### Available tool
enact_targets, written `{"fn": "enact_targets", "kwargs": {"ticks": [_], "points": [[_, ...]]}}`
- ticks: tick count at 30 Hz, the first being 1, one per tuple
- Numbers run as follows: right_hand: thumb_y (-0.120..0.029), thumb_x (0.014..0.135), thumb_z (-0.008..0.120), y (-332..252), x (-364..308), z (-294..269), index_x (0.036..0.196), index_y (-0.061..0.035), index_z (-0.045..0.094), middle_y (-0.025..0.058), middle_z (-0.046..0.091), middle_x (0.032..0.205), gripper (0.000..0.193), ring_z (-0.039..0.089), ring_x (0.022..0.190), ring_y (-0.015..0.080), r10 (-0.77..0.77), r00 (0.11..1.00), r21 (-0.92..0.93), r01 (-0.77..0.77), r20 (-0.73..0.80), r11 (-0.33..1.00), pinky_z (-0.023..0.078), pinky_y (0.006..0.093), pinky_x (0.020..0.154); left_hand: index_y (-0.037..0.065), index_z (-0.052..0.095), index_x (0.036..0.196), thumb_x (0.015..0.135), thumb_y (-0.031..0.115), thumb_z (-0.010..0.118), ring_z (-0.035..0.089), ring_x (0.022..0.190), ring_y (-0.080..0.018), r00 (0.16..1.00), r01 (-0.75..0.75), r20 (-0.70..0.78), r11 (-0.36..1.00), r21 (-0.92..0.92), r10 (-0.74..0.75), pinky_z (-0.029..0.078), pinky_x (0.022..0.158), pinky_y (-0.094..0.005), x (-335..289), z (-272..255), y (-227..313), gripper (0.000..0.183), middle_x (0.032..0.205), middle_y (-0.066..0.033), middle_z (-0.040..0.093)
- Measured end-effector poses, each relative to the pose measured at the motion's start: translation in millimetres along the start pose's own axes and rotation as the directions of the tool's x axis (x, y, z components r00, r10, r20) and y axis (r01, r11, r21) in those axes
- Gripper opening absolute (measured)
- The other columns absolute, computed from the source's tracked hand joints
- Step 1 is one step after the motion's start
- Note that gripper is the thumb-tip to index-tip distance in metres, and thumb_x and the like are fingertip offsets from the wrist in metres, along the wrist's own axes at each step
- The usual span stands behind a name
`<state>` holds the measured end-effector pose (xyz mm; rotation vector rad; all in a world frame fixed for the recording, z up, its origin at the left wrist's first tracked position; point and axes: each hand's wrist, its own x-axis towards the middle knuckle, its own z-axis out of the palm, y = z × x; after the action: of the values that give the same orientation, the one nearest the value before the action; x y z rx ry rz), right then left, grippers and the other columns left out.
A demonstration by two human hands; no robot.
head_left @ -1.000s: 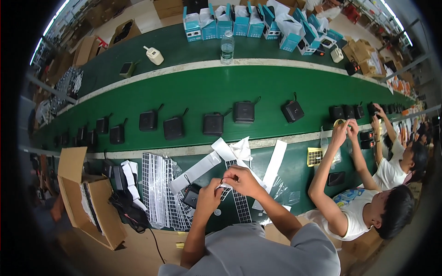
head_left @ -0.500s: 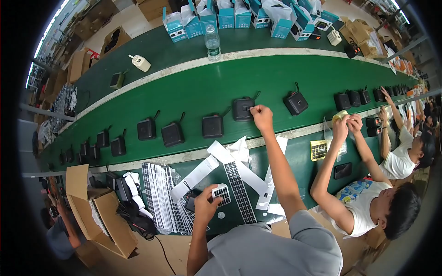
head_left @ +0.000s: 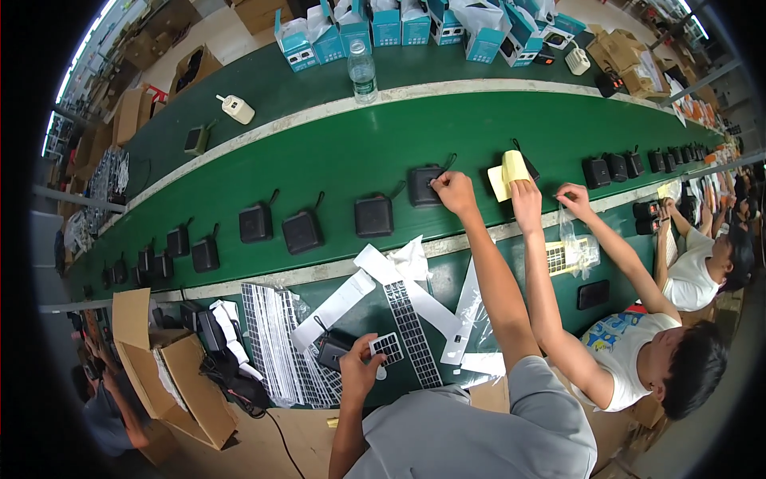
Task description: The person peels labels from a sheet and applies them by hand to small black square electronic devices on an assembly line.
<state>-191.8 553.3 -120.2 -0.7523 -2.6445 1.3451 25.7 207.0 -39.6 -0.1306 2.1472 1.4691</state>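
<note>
Black device (head_left: 420, 193) rests on green belt (head_left: 319, 164), my right hand (head_left: 455, 193) bunched against it, my left hand (head_left: 359, 370) pinching gridded sheet (head_left: 388, 349), blue cartons (head_left: 386, 29) beyond.

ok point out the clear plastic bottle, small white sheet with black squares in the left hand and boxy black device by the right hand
Clear plastic bottle (head_left: 362, 76), head view, middle of its body
Small white sheet with black squares (head_left: 388, 349), head view, gridded face
Boxy black device (head_left: 420, 193), head view, flat face
</note>
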Motion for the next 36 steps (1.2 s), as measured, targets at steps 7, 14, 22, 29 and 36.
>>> {"fn": "enact_targets", "kwargs": {"ticks": [7,14,22,29,36], "points": [[-0.022,0.077,0.070,5.7,0.7,-3.8,0.071,-0.0001,0.067,0.0208,0.065,0.070,0.023,0.065,0.070,0.0369,0.025,0.998,-0.040,-0.027,-0.051,0.999,0.051,0.0430,0.067,-0.006,0.056,0.116,0.075,-0.016,0.066,0.067,0.090,-0.0146,0.999,0.028,-0.018,0.995,-0.100,-0.030,0.054,0.077,-0.0262,7.2,6.8,1.7,0.044,0.099,-0.0126,0.070],[-0.029,0.078,0.071,-1.7,-0.1,-13.8,0.081,-0.0018,0.070,0.0204,0.067,0.077,0.028,0.067,0.079,0.0380,0.103,0.989,-0.270,-0.127,-0.102,0.954,0.053,0.0445,0.073,-0.006,0.055,0.116,0.076,-0.016,0.065,0.067,0.089,-0.0151,1.000,0.007,0.005,0.995,-0.098,-0.006,0.055,0.077,-0.0263,10.0,12.3,4.0,0.042,0.098,-0.0126,0.070],[-0.027,0.086,0.068,-8.4,-77.8,-8.9,0.082,-0.0016,0.065,0.0129,0.067,0.079,0.026,0.065,0.072,0.0254,-0.007,1.000,-0.007,0.007,-0.013,1.000,0.050,0.0377,0.064,-0.006,0.057,0.116,0.076,-0.012,0.068,0.068,0.090,-0.0164,0.993,0.000,-0.114,0.995,-0.103,-0.012,0.055,0.077,-0.0271,7.9,6.7,3.5,0.042,0.097,-0.0124,0.071],[-0.012,0.087,0.067,-55.3,-269.2,12.9,0.101,-0.0034,0.066,0.0045,0.068,0.090,0.017,0.062,0.077,0.0098,-0.146,0.904,0.560,-0.116,0.402,0.820,0.045,0.0228,0.062,-0.003,0.050,0.127,0.076,-0.009,0.070,0.066,0.097,-0.0167,0.958,-0.268,-0.150,0.952,-0.148,0.246,0.053,0.083,-0.0285,6.7,-2.2,21.9,0.056,0.108,-0.0159,0.068],[-0.005,0.082,0.071,-76.2,-311.7,10.3,0.092,-0.0032,0.062,-0.0017,0.059,0.080,0.014,0.054,0.070,0.0055,-0.164,0.970,0.552,0.039,0.179,0.833,0.041,0.0199,0.060,0.004,0.048,0.132,0.077,0.002,0.073,0.068,0.078,-0.0218,0.911,-0.351,-0.117,0.893,0.282,0.395,0.053,0.065,-0.0305,-19.3,-11.2,48.1,0.060,0.089,-0.0175,0.069]]}}
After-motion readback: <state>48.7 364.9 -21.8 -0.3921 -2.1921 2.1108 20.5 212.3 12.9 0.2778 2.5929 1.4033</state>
